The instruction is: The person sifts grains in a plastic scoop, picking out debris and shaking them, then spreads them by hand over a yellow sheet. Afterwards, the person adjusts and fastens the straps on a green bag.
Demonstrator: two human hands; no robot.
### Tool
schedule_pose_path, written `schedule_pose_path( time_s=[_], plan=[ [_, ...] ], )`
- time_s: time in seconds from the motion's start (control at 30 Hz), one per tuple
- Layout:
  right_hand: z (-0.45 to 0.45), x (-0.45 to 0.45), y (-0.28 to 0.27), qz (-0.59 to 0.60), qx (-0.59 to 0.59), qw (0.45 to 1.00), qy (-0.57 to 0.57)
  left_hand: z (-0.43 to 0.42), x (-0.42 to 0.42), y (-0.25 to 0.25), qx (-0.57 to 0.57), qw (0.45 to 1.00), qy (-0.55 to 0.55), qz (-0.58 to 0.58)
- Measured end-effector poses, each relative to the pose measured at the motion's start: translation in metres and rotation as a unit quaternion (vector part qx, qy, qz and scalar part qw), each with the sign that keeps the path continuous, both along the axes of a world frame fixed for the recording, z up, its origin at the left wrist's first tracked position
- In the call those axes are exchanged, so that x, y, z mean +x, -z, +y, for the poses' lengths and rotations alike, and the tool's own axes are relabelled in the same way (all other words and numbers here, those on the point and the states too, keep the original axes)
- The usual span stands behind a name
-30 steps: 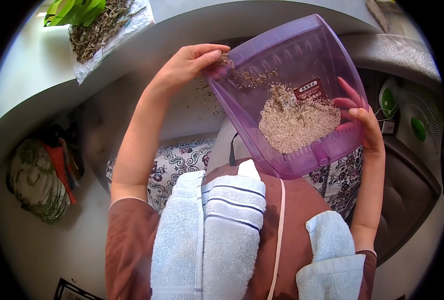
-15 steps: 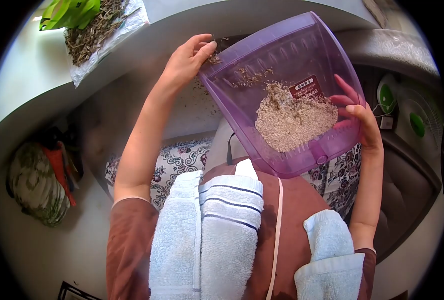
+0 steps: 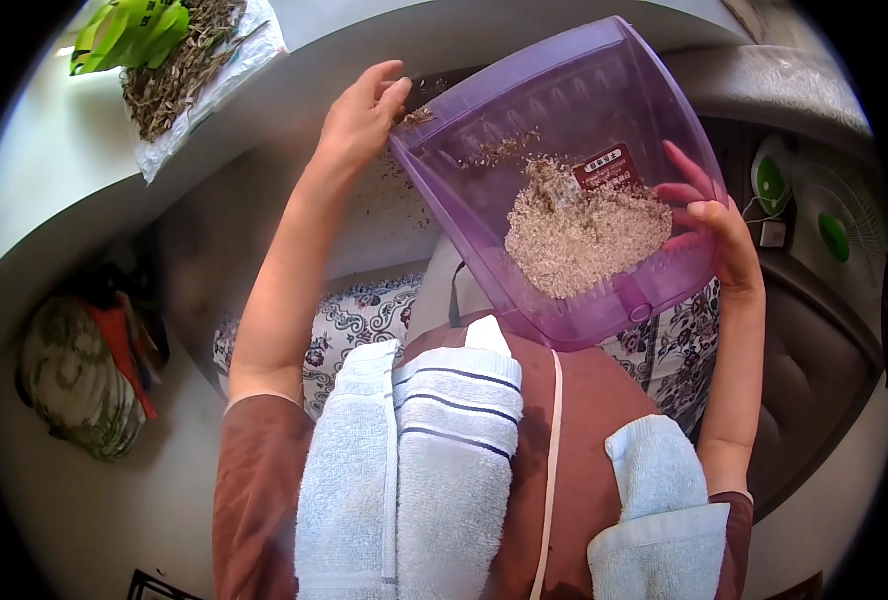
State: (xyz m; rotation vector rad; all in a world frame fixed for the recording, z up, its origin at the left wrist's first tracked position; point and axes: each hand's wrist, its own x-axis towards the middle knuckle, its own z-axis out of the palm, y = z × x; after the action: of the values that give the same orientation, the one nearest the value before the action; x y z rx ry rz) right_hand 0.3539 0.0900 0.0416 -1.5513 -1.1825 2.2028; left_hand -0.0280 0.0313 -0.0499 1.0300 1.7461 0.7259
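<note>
My right hand (image 3: 719,225) grips the right side of a tilted purple translucent container (image 3: 549,60), its fingers showing through the wall. Inside lies a heap of pale beige flakes (image 3: 584,235) beside a dark red label (image 3: 607,169). Finer brownish bits stick higher on the inner wall. At the container's upper left corner is my left hand (image 3: 369,110), thumb and fingers apart, with nothing visible held. A small clump of bits (image 3: 419,116) rests on the rim beside it, and loose specks are scattered around there.
A white counter (image 3: 54,150) at the upper left bears a white sheet (image 3: 264,40) with dried brown pieces (image 3: 189,70) and a green bag (image 3: 129,35). Blue towels (image 3: 454,460) lie over my front. A green-centred fan (image 3: 832,235) stands right, near a brown padded seat (image 3: 804,370).
My left hand has opened from a pinch at the rim and moved slightly up and left. Bits have left its fingers. The container has shifted a little up and left in view.
</note>
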Motion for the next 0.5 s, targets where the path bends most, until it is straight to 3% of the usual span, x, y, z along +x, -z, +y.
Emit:
schedule_pose_path(
  time_s=[0.07, 0.1, 0.2, 0.33, 0.5],
  plan=[
    [0.000, 0.002, 0.002, -0.008, 0.009, 1.000, 0.000, -0.006, 0.004, 0.000, 0.045, 0.983, 0.033, 0.174],
    [0.000, 0.003, 0.002, -0.012, 0.013, 1.000, -0.001, -0.008, 0.009, -0.009, 0.038, 0.989, 0.052, 0.136],
    [0.000, 0.002, 0.003, -0.009, 0.014, 1.000, -0.002, -0.010, 0.032, -0.029, 0.109, 0.963, 0.168, 0.179],
    [0.001, -0.002, 0.004, -0.010, 0.012, 1.000, -0.001, -0.003, 0.042, -0.039, 0.097, 0.960, 0.185, 0.187],
    [0.000, 0.001, 0.004, -0.009, 0.023, 1.000, 0.000, 0.008, 0.032, -0.028, -0.006, 0.988, 0.156, -0.003]
  ],
)
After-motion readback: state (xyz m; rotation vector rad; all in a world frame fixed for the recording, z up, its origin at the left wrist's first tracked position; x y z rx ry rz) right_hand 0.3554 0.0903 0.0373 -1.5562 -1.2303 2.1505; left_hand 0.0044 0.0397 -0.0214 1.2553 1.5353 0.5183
